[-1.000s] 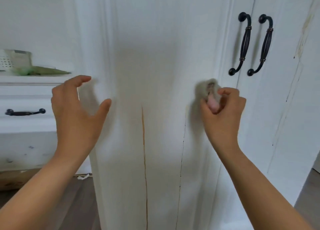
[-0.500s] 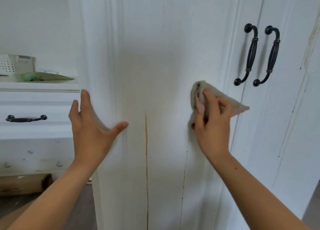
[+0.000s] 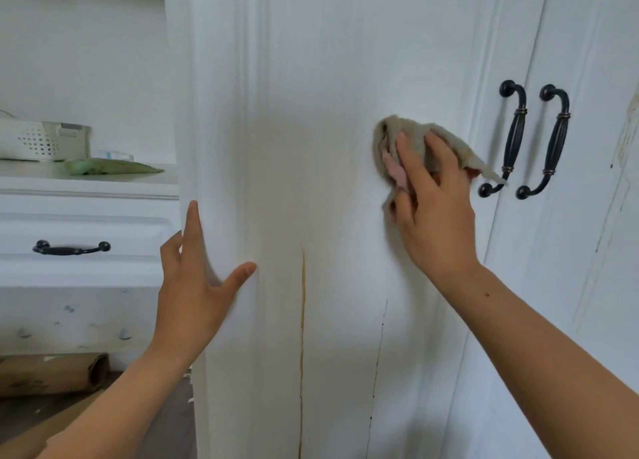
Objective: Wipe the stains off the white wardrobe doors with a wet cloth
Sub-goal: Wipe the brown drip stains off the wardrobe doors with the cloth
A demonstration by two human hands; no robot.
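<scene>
The right hand [image 3: 435, 213] presses the grey cloth [image 3: 411, 128] against the white wardrobe door [image 3: 311, 95], its fingers straight and spread, just left of the black handles [image 3: 513, 137]. The left hand [image 3: 193, 296] is raised at the door's left edge, flat with the thumb splayed, near an orange streak [image 3: 303, 306].

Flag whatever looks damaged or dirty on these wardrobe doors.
A rusty-orange streak runs down the middle panel, a thin dark line to its right, both lower than the cloth the right hand presses. Yellow-brown smears mark the far-right door. All stand out on white paint.
</scene>
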